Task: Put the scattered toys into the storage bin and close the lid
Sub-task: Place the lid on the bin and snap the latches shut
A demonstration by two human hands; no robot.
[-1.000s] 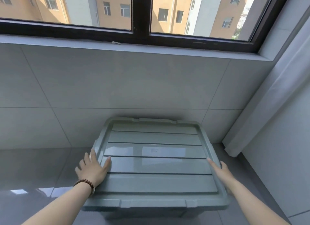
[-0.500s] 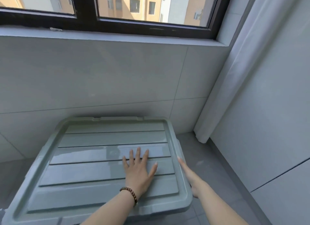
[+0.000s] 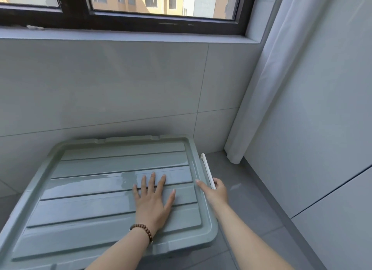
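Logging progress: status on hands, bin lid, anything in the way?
Left hand flat on lid. Right hand grips white side latch. Lid seated, latch not yet snapped. Nothing seen blocking it.

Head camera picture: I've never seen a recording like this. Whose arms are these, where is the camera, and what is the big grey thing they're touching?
There is no machine here. These are a person's two bare hands, filmed by a wide-angle camera worn on the person's head and looking forward and down. That is why both arms come in from the bottom edge.

The big grey-green slab is the lid of a storage bin. The bin itself is hidden underneath it. It stands on the grey floor, against a tiled wall below a window.

The left hand, with a bead bracelet at the wrist, lies flat on the lid with its fingers spread. The right hand grips a white latch at the lid's right edge. No toys are in view.
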